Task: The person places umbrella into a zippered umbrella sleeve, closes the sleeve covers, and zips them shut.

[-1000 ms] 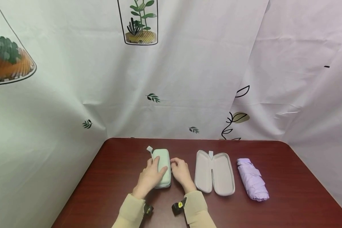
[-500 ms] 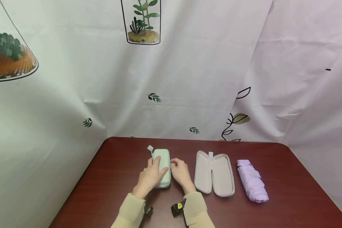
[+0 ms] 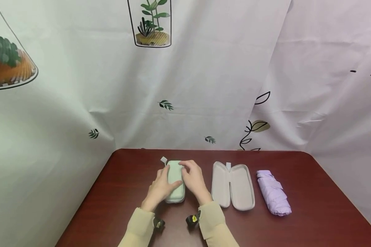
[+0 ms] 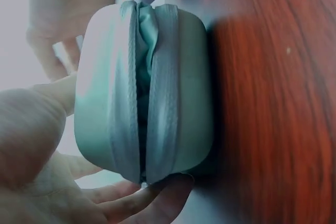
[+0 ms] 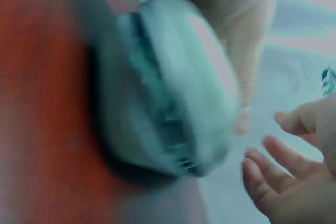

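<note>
A mint-green zip case (image 3: 174,175) lies on the table towards its left side. My left hand (image 3: 159,188) grips it, thumb across its top and fingers along the left side. In the left wrist view the zip of the case (image 4: 194,87) gapes at the near end, and crumpled green fabric (image 4: 148,32) shows in the slit. Over the case's upper right edge is my right hand (image 3: 194,176), fingers loosely bent. The right wrist view, blurred, has the right hand's fingers (image 5: 283,166) apart from the case with nothing between them.
Right of the hands lies a second case (image 3: 242,188), spread open with a pale grey inside. Further right is a lilac folded umbrella (image 3: 274,193). A white tab (image 3: 164,160) sticks out behind the green case. A printed white curtain (image 3: 185,85) hangs behind the table (image 3: 126,192).
My right hand has left the case's right side and risen towards its far right corner, fingers coming apart. The left hand still holds the case, its fingers shifted slightly to the left.
</note>
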Available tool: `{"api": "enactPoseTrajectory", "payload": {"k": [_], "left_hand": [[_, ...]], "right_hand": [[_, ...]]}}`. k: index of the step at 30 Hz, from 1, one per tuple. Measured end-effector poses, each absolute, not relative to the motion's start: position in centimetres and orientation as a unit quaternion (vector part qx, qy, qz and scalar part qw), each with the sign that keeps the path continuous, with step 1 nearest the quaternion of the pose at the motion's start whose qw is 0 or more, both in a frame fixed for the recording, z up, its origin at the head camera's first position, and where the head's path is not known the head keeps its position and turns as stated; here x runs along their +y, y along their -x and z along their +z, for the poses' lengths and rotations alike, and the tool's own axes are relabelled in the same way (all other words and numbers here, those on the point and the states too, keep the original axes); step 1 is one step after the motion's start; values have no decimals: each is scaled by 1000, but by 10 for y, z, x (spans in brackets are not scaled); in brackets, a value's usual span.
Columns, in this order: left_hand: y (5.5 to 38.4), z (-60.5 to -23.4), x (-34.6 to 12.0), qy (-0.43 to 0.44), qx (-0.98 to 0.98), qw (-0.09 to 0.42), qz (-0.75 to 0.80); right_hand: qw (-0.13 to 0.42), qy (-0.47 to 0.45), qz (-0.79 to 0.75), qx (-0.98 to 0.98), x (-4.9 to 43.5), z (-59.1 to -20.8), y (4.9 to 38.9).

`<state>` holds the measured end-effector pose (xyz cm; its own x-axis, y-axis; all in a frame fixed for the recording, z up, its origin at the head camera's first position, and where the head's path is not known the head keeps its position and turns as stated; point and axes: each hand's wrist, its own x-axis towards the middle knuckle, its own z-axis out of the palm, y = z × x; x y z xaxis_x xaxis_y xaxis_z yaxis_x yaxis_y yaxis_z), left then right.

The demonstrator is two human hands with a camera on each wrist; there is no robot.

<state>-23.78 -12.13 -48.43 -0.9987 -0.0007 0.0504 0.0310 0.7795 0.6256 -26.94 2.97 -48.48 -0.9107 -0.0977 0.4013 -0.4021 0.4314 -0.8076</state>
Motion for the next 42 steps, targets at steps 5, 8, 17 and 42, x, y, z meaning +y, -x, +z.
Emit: {"api": "enactPoseTrajectory", "payload": {"k": [5,8,17,42], "left_hand": [[240,-485,-124,3,-937,26,-348],[241,-486,-126,1,-935,27,-354],[241,-489,-127,-8,-923,10,-384],[262,-508,-179,69,-891,-5,-448]], "right_hand": [[88,-250,407,-874,27,-460,280],[49,-322,331,-886,27,-451,288],[-34,-468,182,-864,30,-445,307],[-114,-458,121,-873,36,-449,309]]}}
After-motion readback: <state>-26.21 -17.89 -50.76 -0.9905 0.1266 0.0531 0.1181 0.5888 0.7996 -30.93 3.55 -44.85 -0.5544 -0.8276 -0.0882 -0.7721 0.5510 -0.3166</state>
